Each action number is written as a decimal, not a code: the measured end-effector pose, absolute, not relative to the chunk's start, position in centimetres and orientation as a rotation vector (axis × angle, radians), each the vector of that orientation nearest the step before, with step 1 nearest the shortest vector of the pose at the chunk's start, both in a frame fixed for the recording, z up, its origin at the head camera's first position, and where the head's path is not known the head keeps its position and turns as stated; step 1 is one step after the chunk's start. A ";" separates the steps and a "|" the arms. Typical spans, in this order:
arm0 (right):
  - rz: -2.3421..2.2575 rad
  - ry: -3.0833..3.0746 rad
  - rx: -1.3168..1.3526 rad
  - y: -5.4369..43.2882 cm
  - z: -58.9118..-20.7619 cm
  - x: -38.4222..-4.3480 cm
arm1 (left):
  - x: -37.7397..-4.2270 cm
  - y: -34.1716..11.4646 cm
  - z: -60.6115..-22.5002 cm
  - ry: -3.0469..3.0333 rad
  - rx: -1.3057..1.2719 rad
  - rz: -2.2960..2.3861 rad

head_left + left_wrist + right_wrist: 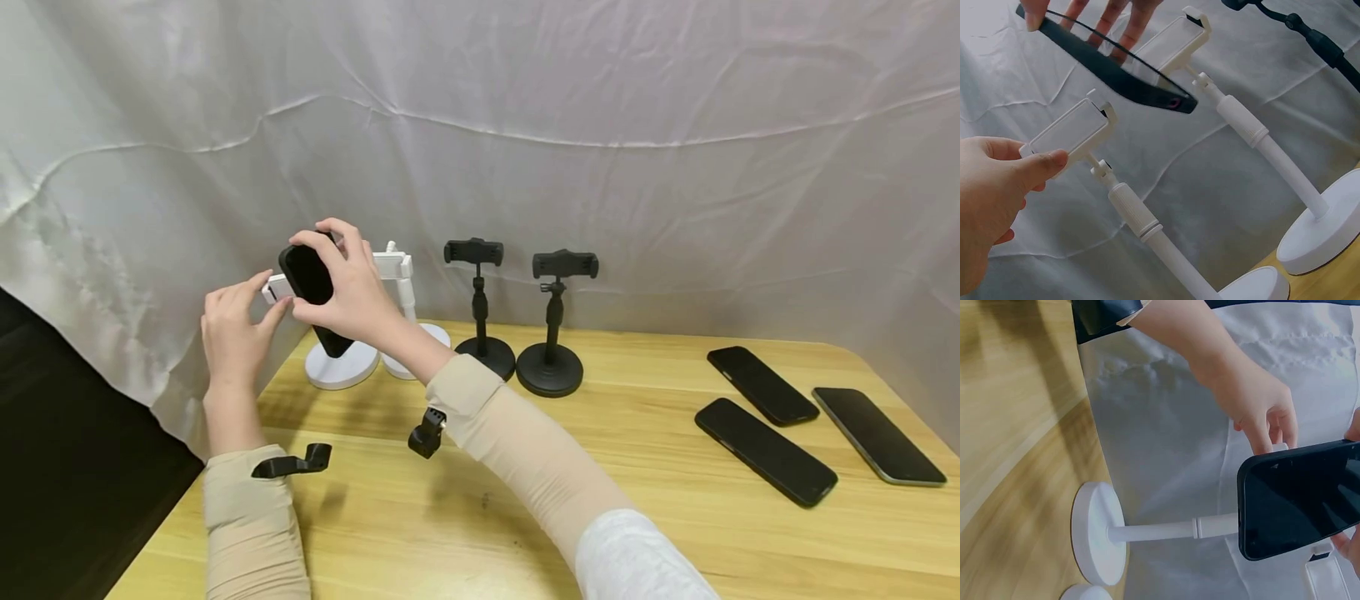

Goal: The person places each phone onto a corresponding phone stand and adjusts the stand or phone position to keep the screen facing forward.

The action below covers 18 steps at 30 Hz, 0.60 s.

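Observation:
My right hand [356,287] grips a black smartphone [309,275] by its edges, thumb on one side and fingers on the other. The phone is held tilted in the air in front of a white phone stand [1132,209]. With thumb and fingers, my left hand [238,329] pinches the left end of that stand's white clamp [1071,128]. In the left wrist view the phone [1104,65] hangs above the clamp, apart from it. A second white phone stand [1241,122] stands just to the right, partly behind my right hand in the head view.
Two black phone stands [551,367] [480,317] stand to the right of the white ones. Three more smartphones [765,450] lie on the right of the wooden table [637,467]. A pale cloth [600,183] hangs behind everything.

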State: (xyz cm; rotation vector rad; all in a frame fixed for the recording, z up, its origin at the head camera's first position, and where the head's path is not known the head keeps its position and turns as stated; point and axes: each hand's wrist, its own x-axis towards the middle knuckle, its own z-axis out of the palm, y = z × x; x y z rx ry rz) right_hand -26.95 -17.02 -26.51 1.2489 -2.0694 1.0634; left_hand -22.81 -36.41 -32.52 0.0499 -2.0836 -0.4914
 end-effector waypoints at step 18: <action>1.161 -2.096 1.324 -19.1 -25.9 -26.9 | -22.9 -36.8 -32.7 -2.070 0.073 -0.515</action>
